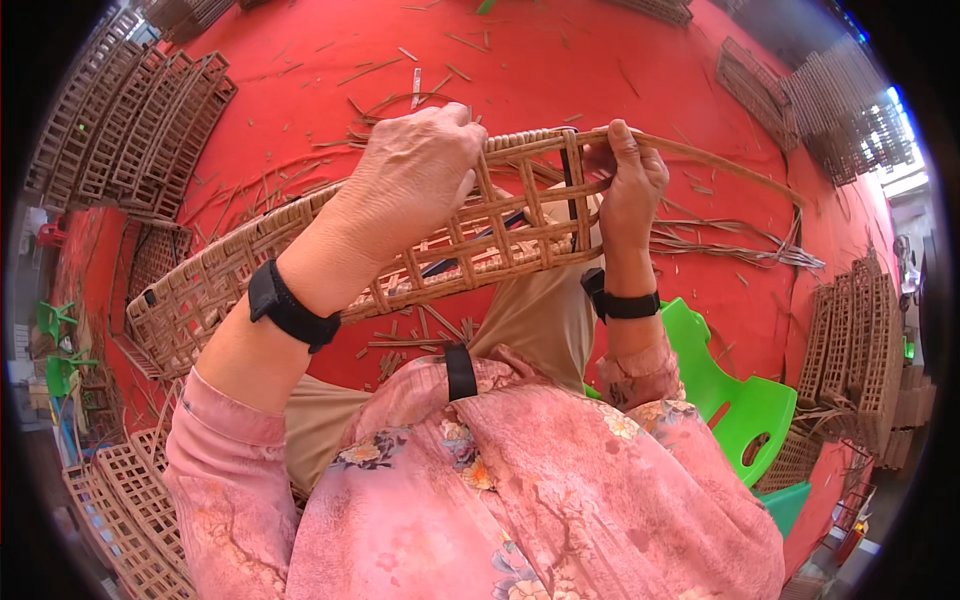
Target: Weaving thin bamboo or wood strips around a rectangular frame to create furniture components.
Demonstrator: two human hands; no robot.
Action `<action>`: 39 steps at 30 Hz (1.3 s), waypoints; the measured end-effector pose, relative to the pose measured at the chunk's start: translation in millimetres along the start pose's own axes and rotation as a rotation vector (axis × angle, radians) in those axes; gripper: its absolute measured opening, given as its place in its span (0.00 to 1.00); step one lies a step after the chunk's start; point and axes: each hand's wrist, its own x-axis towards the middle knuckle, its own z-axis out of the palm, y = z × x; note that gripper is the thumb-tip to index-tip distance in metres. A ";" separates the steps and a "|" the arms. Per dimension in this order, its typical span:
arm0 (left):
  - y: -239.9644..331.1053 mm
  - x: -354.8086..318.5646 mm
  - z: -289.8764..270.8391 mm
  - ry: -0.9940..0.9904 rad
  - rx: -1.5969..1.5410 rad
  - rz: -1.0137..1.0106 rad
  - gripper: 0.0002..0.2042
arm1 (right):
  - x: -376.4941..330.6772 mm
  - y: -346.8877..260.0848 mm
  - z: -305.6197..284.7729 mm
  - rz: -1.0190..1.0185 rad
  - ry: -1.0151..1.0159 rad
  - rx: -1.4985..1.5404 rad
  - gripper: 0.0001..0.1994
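Observation:
A long brown woven basket (pixel 440 270) with an open lattice lies tilted across my lap, its wrapped rim upward. My left hand (pixel 415 175) is closed over the far rim, thumb on the near side; its fingertips are partly hidden. At the basket's right end, my right hand (pixel 632 170) pinches a flat cane strip (pixel 725 160) between thumb and fingers. That strip trails off to the right in a long curve. A dark band (pixel 573 170) runs around the right end of the basket, beside my right fingers.
Cane offcuts (pixel 370 72) litter the red floor (pixel 560 75). A bundle of strips (pixel 720 240) lies right of my knees. Stacked baskets stand at left (pixel 130 125) and right (pixel 850 350). A green plastic chair (pixel 725 385) is at my right side; more lattice pieces (pixel 130 500) lie at lower left.

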 end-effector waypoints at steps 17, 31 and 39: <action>5.0 33.9 23.0 0.178 -0.114 0.113 0.15 | 4.6 0.4 -2.8 0.190 -0.021 0.090 0.16; -59.8 -32.5 -11.0 0.429 0.175 0.383 0.12 | 7.7 -28.7 -4.9 0.351 -0.373 -0.158 0.20; -87.7 -128.8 -67.4 0.097 -0.066 -0.298 0.21 | 109.0 -44.4 -61.3 0.406 -0.278 -0.194 0.19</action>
